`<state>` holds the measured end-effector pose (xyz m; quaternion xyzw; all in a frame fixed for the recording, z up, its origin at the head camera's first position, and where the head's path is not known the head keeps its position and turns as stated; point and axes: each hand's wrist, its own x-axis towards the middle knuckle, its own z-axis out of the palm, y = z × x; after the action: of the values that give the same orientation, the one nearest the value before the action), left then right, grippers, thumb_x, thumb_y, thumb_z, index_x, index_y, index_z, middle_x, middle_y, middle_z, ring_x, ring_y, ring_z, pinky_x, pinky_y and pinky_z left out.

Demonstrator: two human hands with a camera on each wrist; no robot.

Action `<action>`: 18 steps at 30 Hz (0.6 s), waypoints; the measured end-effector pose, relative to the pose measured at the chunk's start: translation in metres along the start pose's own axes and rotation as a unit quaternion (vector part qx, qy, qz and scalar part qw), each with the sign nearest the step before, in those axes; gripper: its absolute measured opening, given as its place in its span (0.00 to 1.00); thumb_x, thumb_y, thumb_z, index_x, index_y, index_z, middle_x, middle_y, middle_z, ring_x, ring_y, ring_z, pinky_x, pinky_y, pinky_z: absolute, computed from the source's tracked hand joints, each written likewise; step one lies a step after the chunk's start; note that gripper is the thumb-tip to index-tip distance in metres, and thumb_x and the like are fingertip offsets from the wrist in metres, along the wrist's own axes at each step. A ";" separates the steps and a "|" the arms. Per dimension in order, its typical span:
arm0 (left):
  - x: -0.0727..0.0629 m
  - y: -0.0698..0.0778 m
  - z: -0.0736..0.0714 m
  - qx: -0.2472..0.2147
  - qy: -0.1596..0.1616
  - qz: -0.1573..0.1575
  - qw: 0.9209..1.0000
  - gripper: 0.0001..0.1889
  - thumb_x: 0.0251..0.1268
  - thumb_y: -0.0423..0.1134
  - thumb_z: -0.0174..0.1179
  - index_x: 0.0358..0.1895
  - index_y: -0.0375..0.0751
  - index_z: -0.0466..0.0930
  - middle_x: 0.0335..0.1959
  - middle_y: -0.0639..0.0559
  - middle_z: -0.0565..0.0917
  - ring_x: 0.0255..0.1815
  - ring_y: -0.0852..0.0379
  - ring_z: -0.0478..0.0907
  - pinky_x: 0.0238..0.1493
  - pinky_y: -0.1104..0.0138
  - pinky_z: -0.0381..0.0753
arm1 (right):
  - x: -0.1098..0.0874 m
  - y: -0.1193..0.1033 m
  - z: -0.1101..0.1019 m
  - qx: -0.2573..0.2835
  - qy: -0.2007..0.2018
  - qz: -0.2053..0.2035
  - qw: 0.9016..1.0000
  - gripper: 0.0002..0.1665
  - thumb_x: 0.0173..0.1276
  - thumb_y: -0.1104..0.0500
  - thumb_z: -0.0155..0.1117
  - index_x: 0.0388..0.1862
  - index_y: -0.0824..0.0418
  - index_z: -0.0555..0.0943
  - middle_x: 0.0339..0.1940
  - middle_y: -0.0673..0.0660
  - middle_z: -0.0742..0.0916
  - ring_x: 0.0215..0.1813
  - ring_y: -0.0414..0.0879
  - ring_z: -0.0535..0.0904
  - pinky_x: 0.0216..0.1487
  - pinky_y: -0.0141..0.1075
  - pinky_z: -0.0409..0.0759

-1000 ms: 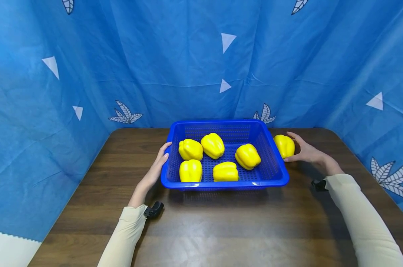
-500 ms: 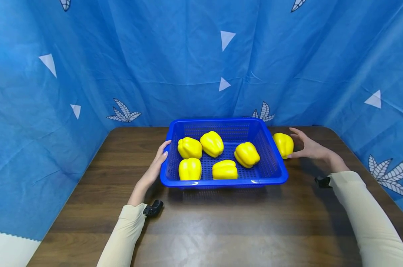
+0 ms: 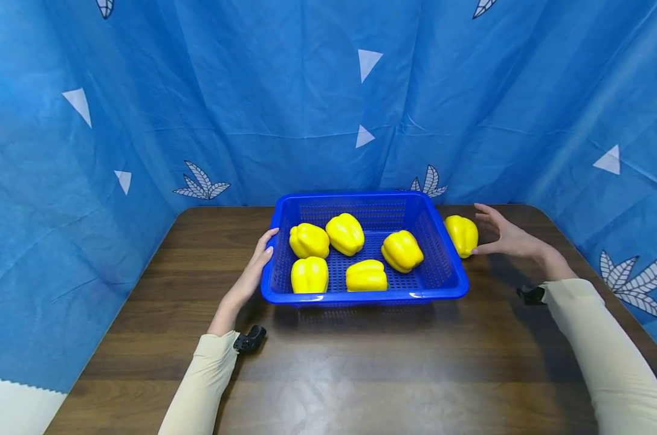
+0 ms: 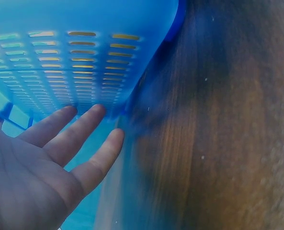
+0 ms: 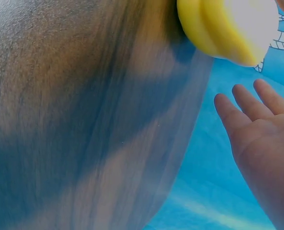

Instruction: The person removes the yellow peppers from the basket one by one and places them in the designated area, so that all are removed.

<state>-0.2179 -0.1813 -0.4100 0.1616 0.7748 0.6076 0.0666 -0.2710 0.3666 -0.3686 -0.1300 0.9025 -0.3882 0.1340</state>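
A blue plastic basket (image 3: 361, 297) with slotted walls stands on the table and has several yellow bell peppers (image 3: 402, 251) lying inside. My left hand (image 3: 250, 275) rests against the basket's left side, thumb at the rim. From the left wrist, its fingers (image 4: 79, 129) extend fairly straight along the outer wall. Just outside the basket's right side sits another yellow bell pepper (image 3: 462, 235). Beside that pepper my right hand (image 3: 510, 238) is spread, with the thumb tip right at the pepper's lower edge. In the right wrist view a gap shows between its fingers (image 5: 237, 110) and the pepper (image 5: 228, 28).
Under everything is a dark wooden table (image 3: 361, 374), its back corners rounded. A blue patterned curtain (image 3: 306, 96) hangs close behind and along both sides. Black wrist devices (image 3: 250, 339) sit at both cuffs.
My right hand has opened wider and drawn back to the right from the pepper outside the basket. The left hand and basket hold their place; the head view shifts slightly.
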 end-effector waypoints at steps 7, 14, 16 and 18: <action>-0.001 -0.001 0.000 0.004 0.000 -0.003 1.000 0.28 0.74 0.53 0.29 0.74 0.58 0.40 0.77 0.47 0.41 0.74 0.36 0.51 0.65 0.39 0.62 | -0.002 -0.006 -0.002 0.010 -0.002 -0.012 1.000 0.63 0.57 0.63 0.68 0.76 0.56 0.31 0.75 0.72 0.44 0.73 0.73 0.41 0.65 0.71 0.48; -0.001 -0.001 0.001 0.002 0.001 -0.001 1.000 0.28 0.74 0.52 0.29 0.74 0.57 0.40 0.77 0.47 0.41 0.74 0.36 0.51 0.65 0.39 0.62 | -0.002 -0.016 -0.002 -0.001 0.014 -0.016 1.000 0.60 0.58 0.62 0.67 0.76 0.56 0.35 0.76 0.70 0.48 0.74 0.69 0.44 0.69 0.66 0.48; -0.001 0.000 0.000 0.001 0.001 -0.001 1.000 0.28 0.74 0.52 0.29 0.74 0.57 0.40 0.77 0.47 0.40 0.73 0.36 0.51 0.65 0.39 0.62 | -0.002 -0.019 -0.003 -0.010 0.019 -0.019 1.000 0.60 0.59 0.61 0.67 0.76 0.56 0.36 0.76 0.69 0.48 0.75 0.69 0.45 0.69 0.66 0.49; -0.001 0.000 0.000 0.000 0.000 -0.001 1.000 0.28 0.74 0.52 0.29 0.74 0.57 0.40 0.77 0.47 0.41 0.73 0.36 0.51 0.65 0.39 0.62 | -0.002 -0.022 -0.003 -0.021 0.026 -0.019 0.999 0.59 0.59 0.60 0.67 0.76 0.56 0.37 0.77 0.68 0.49 0.75 0.68 0.46 0.69 0.65 0.50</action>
<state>-0.2168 -0.1811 -0.4099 0.1606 0.7747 0.6080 0.0671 -0.2672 0.3546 -0.3500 -0.1398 0.9109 -0.3750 0.1000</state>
